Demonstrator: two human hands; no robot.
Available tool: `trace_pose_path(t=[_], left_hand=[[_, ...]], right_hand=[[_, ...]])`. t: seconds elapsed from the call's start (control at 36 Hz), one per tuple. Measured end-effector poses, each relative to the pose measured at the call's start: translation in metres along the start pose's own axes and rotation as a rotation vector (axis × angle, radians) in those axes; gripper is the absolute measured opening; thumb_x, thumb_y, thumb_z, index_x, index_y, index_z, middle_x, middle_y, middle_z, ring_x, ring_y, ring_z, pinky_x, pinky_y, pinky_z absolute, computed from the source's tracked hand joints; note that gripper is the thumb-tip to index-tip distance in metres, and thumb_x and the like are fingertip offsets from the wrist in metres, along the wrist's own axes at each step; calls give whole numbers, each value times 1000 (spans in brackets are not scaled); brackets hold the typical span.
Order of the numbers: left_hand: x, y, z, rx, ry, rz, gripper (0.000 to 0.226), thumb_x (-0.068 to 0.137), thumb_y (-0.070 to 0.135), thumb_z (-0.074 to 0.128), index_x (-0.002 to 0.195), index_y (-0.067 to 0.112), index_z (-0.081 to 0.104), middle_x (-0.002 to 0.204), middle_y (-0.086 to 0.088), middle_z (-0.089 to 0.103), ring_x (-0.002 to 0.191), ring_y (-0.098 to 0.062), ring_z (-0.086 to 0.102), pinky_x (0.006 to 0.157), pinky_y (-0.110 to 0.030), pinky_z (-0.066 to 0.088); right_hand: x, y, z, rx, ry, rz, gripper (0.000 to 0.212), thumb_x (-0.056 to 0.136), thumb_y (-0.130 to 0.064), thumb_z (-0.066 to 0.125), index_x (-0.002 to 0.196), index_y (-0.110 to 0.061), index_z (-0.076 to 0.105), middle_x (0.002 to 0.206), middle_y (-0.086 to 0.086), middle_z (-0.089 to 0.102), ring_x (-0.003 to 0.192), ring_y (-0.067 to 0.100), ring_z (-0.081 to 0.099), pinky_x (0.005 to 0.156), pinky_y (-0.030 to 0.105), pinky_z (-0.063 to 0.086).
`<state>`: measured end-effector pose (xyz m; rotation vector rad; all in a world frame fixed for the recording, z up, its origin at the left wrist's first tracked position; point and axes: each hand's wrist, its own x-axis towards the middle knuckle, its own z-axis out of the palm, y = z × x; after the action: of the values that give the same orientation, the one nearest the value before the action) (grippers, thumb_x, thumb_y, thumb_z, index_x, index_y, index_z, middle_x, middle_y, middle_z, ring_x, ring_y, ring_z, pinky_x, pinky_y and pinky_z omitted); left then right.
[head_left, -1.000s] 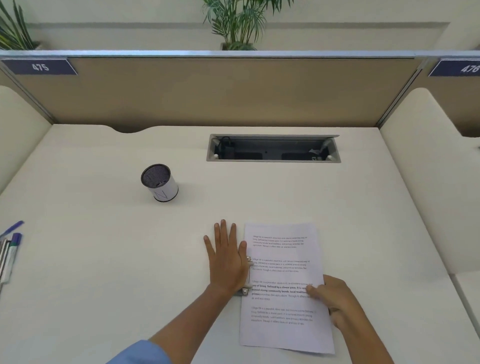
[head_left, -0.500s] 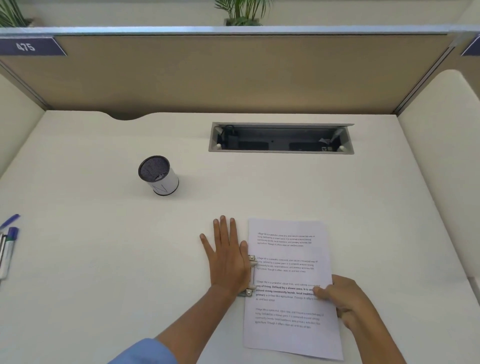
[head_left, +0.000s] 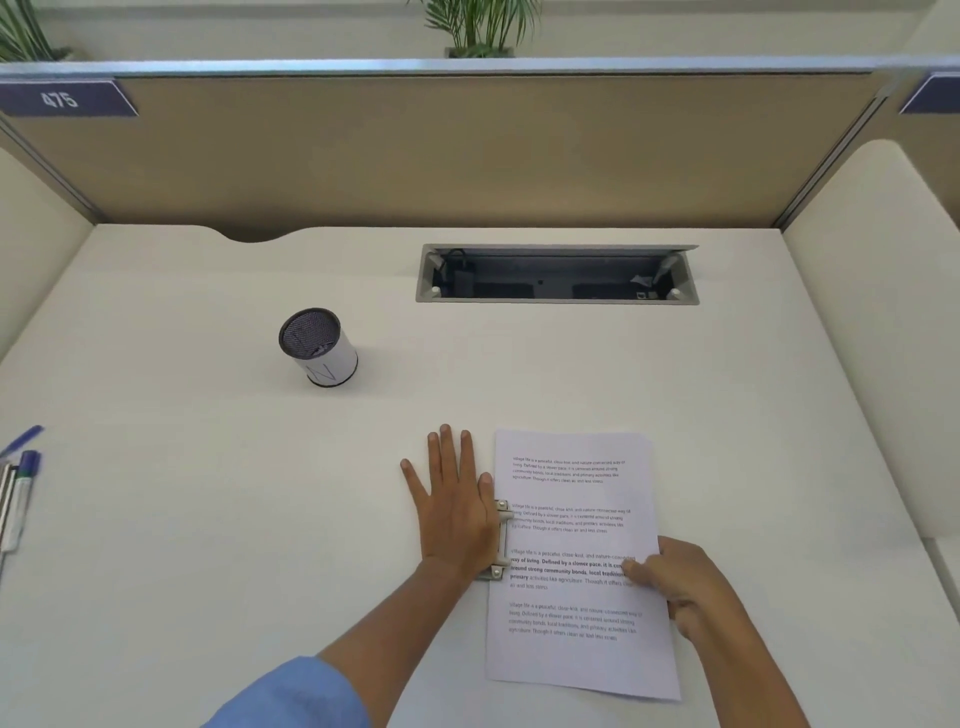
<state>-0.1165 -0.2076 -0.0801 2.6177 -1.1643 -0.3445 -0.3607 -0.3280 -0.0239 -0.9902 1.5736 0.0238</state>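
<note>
A printed sheet of paper (head_left: 576, 519) lies on the white desk (head_left: 208, 519), its left edge slid into a metal hole punch (head_left: 501, 540). My left hand (head_left: 454, 512) lies flat on top of the punch with straight fingers, pressing down. My right hand (head_left: 670, 582) holds the sheet at its right edge, thumb on the text and the other fingers curled at the paper's edge.
A white pen cup with a black mesh rim (head_left: 318, 347) stands at the middle left. Pens (head_left: 21, 488) lie at the desk's left edge. An open cable tray (head_left: 558, 274) sits at the back. Partition walls (head_left: 467, 150) enclose the desk.
Both hands, the paper and the punch stay in place. Only the head camera has tilted down and shifted slightly.
</note>
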Motion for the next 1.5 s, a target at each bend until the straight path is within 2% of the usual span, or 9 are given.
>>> trace_pose_path(t=[0.39,0.67,0.94,1.06,1.22,1.28,1.36,1.44,1.5], left_hand=[[3,11,-13,-25,-92,-64,68,112,34,24,173,19,-3,181,-8,-16,168,-27,-13,134,-62,-5],[4,19,-22,-18,-146,-71,65,114,33,23,173,19,-1,181,-11,-14,169,-30,-11,134,-62,-1],[0,22,-28,-15,-164,-67,63,115,32,20,172,18,-1,181,-12,-13,168,-30,-11,134,-63,0],[0,24,-31,-27,-186,-69,63,115,35,19,173,18,0,181,-12,-13,168,-30,-12,134,-63,-1],[0,27,-41,-86,-202,-118,75,112,56,17,172,12,9,182,-11,0,169,-29,-7,133,-65,-4],[-1,31,-45,-123,-125,-47,82,110,62,22,171,9,10,181,-12,8,169,-30,-8,132,-64,-11],[-6,44,-52,-352,-13,197,84,110,56,43,171,11,9,181,0,12,168,-19,-11,133,-57,-17],[-12,71,-65,-715,-159,224,96,104,49,63,172,26,0,174,17,24,165,-10,4,137,-54,7],[-15,92,-75,-925,-276,165,101,101,44,71,171,33,-1,167,9,45,158,-14,39,129,-50,38]], right_hand=[[-8,-1,1,-17,-10,-45,19,89,7,77,88,-11,72,97,15,75,99,36,72,101,53,59],[-21,-5,-3,-9,16,-83,25,91,10,72,84,-14,70,87,6,73,81,23,70,64,27,53],[-23,-11,-24,-43,53,-114,20,91,7,74,94,-12,71,88,3,72,79,20,68,60,26,49],[-21,-11,-32,-25,55,-135,18,92,7,75,97,-10,71,89,3,72,81,21,67,65,29,51],[-25,-16,-46,49,53,-196,17,91,6,77,99,-8,74,95,10,77,91,32,73,91,44,58],[-29,-18,-52,82,63,-225,16,91,4,77,101,-9,75,98,11,78,95,36,74,93,49,61],[-40,-22,-61,177,65,-297,18,92,1,78,104,-13,77,94,8,82,90,35,78,73,42,64],[-56,-25,-67,317,74,-412,22,92,-1,79,105,-19,79,91,2,85,81,28,82,59,33,64],[-66,-25,-70,424,86,-485,23,92,-2,79,106,-21,79,94,0,86,80,21,83,57,27,64]])
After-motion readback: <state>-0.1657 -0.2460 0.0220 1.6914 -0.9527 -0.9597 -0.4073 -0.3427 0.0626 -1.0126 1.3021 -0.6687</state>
